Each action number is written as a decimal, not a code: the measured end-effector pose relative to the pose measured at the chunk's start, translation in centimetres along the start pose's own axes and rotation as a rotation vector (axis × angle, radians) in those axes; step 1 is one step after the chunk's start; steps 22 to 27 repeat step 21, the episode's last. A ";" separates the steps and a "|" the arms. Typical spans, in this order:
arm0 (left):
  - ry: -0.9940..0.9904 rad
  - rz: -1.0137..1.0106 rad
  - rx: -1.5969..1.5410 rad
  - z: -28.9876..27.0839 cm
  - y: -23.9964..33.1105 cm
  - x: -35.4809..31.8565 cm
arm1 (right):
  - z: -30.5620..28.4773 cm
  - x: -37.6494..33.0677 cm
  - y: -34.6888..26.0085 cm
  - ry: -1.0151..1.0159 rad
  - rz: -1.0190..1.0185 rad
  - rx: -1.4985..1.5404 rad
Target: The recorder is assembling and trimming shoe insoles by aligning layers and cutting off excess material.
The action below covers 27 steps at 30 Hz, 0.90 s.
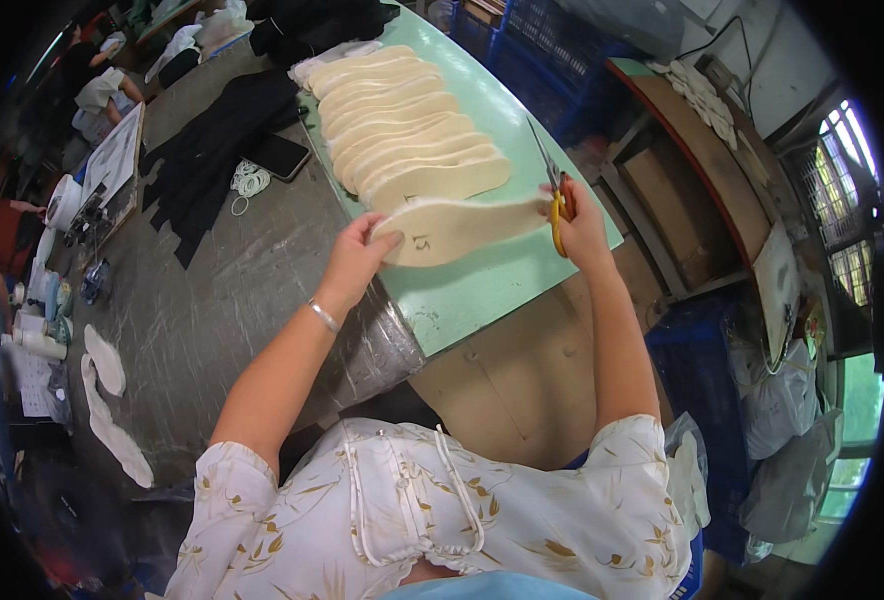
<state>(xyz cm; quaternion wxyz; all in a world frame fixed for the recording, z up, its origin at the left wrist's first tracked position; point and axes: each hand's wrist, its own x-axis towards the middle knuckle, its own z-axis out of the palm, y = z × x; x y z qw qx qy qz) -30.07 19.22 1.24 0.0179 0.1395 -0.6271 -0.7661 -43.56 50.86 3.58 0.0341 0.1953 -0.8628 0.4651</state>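
My left hand (354,255) grips one end of a cream shoe insole (462,228) and holds it level above a pale green board (482,285). My right hand (580,225) holds yellow-handled scissors (552,185) at the insole's other end, blades pointing up and away. Behind the held insole, a row of several overlapping cream insoles (402,125) lies on the green board.
A dark phone (280,155) and a coil of white cord (250,180) lie on the grey table beside black fabric (212,150). Two white insole pieces (107,395) lie at the table's left. Blue crates (697,365) and wooden shelving (702,170) stand on the right.
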 end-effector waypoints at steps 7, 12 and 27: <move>0.382 0.328 0.563 -0.1 -4.1 7.5 | 4.5 -1.5 -0.6 -0.031 0.340 0.394; 0.473 0.453 0.674 1.0 -3.6 7.1 | 8.4 -3.9 0.9 -0.050 0.484 0.669; 0.489 0.508 0.697 -6.0 -0.6 -0.9 | 16.2 3.2 0.6 -0.041 0.404 0.781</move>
